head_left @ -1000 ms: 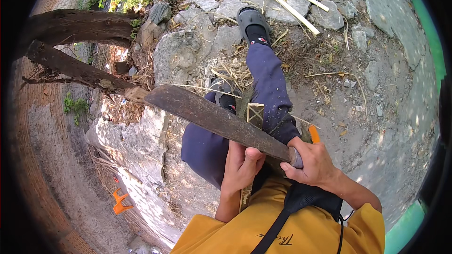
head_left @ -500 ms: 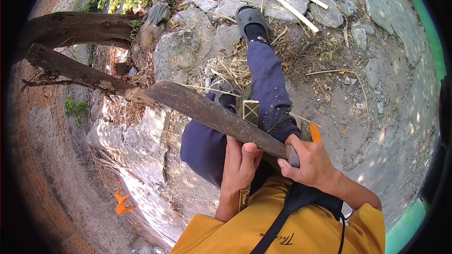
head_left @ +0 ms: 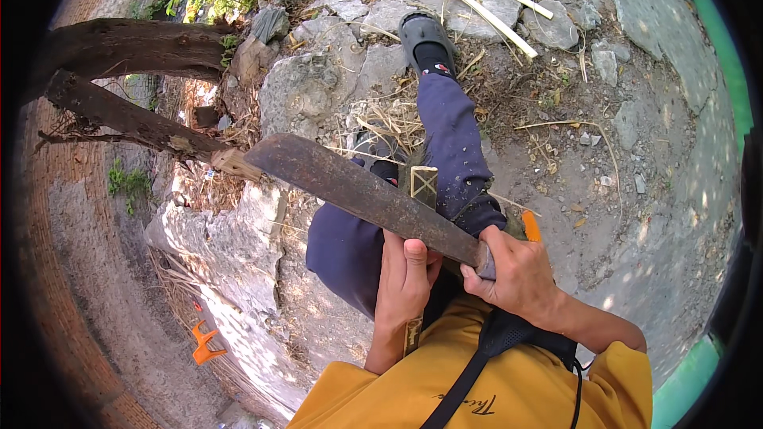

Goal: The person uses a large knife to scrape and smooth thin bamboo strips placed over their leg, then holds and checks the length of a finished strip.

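Observation:
A machete with a broad, dark, rust-stained blade (head_left: 342, 192) lies aslant across my lap, its wide end up to the left. My right hand (head_left: 517, 274) is closed round its short grey handle, thumb toward the blade. My left hand (head_left: 404, 282) is beneath the middle of the blade, thumb up and fingers curled; what lies in them, if anything, is hidden. Just beyond the blade, between my legs, shows a brownish piece with a pale X pattern (head_left: 424, 183), its lower part out of sight. A patterned band (head_left: 412, 335) is at my left wrist.
Dark wooden logs (head_left: 135, 115) stretch in from the left, one ending by the blade's tip. Long pale strips (head_left: 469, 0) lie on the broken stone ground ahead. An orange piece (head_left: 531, 226) shows beside my right hand; another orange object (head_left: 205, 343) lies lower left, near dry sticks.
The machete and my right hand have shifted slightly to the left, and the blade's flat has turned a little more into view. My left hand has barely moved.

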Demonstrator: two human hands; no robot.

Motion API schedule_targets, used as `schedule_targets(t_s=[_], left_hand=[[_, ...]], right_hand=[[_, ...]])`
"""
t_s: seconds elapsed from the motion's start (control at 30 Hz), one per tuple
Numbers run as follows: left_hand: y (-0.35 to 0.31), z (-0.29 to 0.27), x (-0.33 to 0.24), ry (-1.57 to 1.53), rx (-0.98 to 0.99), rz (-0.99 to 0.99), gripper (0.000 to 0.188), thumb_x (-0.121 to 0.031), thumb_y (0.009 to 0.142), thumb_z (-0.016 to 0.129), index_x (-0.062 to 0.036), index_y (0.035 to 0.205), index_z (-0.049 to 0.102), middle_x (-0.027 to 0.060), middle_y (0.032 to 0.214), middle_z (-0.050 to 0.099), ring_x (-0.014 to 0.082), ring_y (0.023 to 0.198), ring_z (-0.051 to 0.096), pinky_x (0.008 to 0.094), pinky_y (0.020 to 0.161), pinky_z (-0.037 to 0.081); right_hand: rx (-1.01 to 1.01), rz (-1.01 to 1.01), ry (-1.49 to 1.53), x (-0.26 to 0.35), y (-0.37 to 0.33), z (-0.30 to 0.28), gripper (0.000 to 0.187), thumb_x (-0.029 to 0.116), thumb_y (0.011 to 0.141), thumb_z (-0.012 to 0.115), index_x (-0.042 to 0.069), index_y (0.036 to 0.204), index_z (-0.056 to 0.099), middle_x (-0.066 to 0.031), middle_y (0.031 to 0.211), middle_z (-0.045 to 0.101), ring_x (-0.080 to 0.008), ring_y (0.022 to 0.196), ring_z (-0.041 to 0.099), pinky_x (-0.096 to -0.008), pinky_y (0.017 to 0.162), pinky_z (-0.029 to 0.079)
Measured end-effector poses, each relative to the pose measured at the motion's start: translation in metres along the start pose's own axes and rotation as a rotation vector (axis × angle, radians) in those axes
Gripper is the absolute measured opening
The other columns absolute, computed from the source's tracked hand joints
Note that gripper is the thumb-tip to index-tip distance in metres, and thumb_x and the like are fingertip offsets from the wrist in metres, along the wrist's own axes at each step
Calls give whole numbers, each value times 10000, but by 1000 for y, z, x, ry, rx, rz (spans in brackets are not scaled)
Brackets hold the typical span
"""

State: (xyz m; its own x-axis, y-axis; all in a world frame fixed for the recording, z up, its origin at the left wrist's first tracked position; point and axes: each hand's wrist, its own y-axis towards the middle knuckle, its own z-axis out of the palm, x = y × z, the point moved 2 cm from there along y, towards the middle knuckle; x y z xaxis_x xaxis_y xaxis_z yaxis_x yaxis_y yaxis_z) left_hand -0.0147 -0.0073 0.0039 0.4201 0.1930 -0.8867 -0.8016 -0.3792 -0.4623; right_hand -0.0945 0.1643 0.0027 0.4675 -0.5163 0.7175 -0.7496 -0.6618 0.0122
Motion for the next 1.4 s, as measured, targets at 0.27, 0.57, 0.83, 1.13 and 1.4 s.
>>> schedule_targets(t_s=[0.27,0.57,0.83,1.13,1.4], left_hand=[[1,-1,-5,-99,92,26,831,-536,1114,449,-10,1666,121,47,951,541,85,652,459,233,495,372],[0,0,0,-205,129,103,727,-520,1090,522,-19,1548,260,45,957,537,61,630,443,212,484,353],[1,10,-9,-127,51,135,604,-597,1075,451,-37,1298,403,29,833,474,58,506,389,208,434,299],[4,10,-5,36,-39,183,623,-622,1085,398,-31,1281,414,30,807,482,77,505,410,210,416,311],[4,5,-5,137,-57,141,727,-494,1139,391,58,1592,261,49,729,557,143,551,504,312,497,422]], right_hand=[[-14,-24,65,-1,2,-2,478,479,901,771,44,963,581,-134,688,648,-338,582,681,-425,518,534],[77,-34,186,-12,-3,-5,480,475,919,752,25,992,602,-152,678,657,-347,589,693,-422,528,535],[43,-27,176,-11,-2,-5,475,474,921,747,24,990,611,-152,683,662,-346,594,695,-418,529,537],[83,8,136,-3,3,-10,474,486,923,739,46,934,564,-129,717,663,-354,595,689,-440,512,524],[78,37,56,4,6,-8,464,476,917,743,55,940,551,-127,720,661,-352,606,695,-443,508,545]])
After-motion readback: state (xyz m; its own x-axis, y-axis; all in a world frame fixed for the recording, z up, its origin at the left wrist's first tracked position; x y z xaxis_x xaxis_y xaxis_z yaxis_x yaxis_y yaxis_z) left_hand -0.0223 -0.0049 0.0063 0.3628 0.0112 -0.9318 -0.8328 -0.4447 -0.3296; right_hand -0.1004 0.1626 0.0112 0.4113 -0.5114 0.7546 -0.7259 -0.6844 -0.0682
